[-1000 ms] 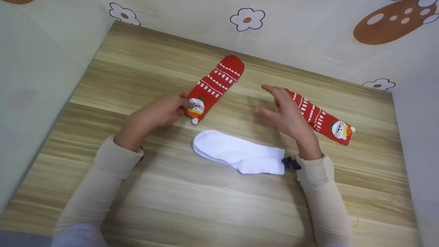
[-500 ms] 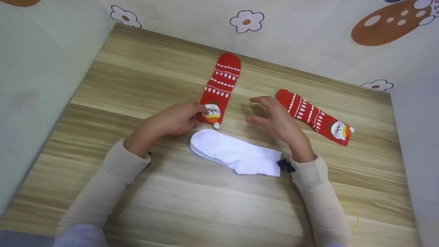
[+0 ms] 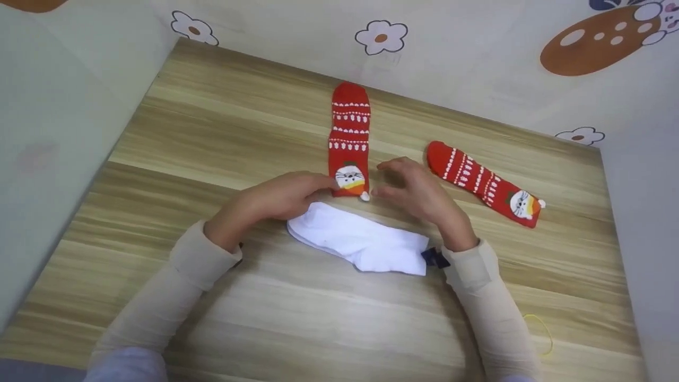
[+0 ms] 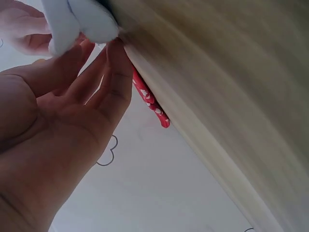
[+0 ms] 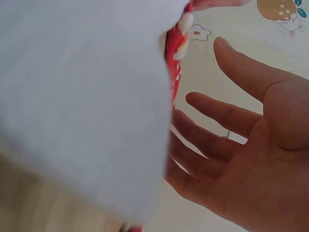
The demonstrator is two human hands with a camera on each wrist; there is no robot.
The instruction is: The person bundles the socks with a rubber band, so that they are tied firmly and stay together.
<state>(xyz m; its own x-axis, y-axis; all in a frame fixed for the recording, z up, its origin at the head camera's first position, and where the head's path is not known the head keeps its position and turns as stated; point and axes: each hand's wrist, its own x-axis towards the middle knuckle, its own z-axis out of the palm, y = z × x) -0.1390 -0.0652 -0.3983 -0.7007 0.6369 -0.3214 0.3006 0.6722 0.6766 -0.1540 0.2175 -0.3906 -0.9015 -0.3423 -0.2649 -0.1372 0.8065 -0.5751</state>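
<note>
A red knee-length sock [image 3: 349, 130] with white patterns lies toe to the back, its cuff bearing a white cat face and a small pompom. My left hand [image 3: 281, 196] pinches the cuff's left edge; in the left wrist view, the left hand's fingers [image 4: 113, 82] reach toward the tabletop. To the right of that cuff, my right hand [image 3: 421, 196] hovers with thumb and fingers apart, holding nothing. A matching red sock [image 3: 480, 183] lies slanted beyond the right hand. White socks [image 3: 366, 239], stacked flat, lie in front of both hands and fill much of the right wrist view.
The wood-grain table [image 3: 318, 329] meets a pale wall [image 3: 286, 32] with flower prints at its back. A thin yellow loop [image 3: 549, 334] lies by the right sleeve. A black piece [image 3: 435, 258] shows at the right wrist, over the white socks' cuff end.
The left hand has swung the near red sock's cuff to the right, so the sock now points nearly straight back. The right hand has moved left and nearer, toward that cuff.
</note>
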